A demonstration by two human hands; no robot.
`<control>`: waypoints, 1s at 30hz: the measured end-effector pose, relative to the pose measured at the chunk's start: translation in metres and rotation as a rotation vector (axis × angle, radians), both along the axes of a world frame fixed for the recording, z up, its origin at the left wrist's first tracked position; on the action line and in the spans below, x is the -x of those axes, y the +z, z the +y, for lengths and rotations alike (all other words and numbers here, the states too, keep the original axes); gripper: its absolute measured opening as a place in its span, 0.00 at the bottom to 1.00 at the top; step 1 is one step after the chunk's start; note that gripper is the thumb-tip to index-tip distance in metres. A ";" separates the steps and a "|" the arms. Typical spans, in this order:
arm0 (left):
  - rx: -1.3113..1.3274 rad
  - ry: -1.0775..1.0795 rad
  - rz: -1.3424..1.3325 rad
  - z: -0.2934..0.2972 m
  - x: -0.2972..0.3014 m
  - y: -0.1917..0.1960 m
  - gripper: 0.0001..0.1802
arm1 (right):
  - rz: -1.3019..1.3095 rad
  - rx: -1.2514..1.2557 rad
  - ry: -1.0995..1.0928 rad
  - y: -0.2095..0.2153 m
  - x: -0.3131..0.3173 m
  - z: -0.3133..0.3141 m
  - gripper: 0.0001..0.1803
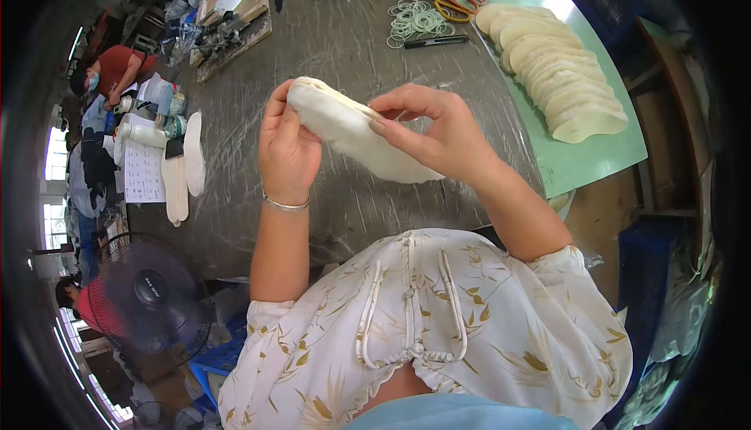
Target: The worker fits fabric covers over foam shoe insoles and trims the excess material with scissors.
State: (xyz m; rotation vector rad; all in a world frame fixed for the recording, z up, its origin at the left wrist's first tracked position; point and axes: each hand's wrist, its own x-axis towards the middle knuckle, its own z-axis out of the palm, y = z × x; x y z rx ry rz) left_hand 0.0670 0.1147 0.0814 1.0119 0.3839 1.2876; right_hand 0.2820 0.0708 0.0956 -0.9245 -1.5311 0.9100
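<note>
A cream-white shoe insole (352, 133) with a fuzzy surface is held up over the grey table (344, 31) between both hands. My left hand (287, 148) grips its left end, thumb side on top; a silver bangle sits on that wrist. My right hand (438, 129) pinches its upper edge near the middle, fingers curled over it. The insole tilts down to the right.
A row of overlapping cream insoles (559, 70) lies on a green board (594, 156) at the right. Rubber bands (416, 21), orange-handled scissors (458, 3) and a black pen (436, 40) lie beyond. Insoles (186, 164), paper and bottles sit left. A black fan (149, 293) stands lower left; other people work there.
</note>
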 end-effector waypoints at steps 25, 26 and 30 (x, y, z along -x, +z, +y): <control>-0.135 0.166 0.418 -0.009 -0.027 0.017 0.09 | -0.370 -0.371 -0.382 -0.015 0.002 0.004 0.04; -0.144 0.234 0.526 -0.009 -0.028 0.015 0.09 | -0.374 -0.368 -0.384 -0.015 0.003 0.004 0.04; -0.106 0.324 0.494 -0.006 -0.030 0.009 0.08 | -0.347 -0.290 -0.315 -0.012 0.001 0.002 0.03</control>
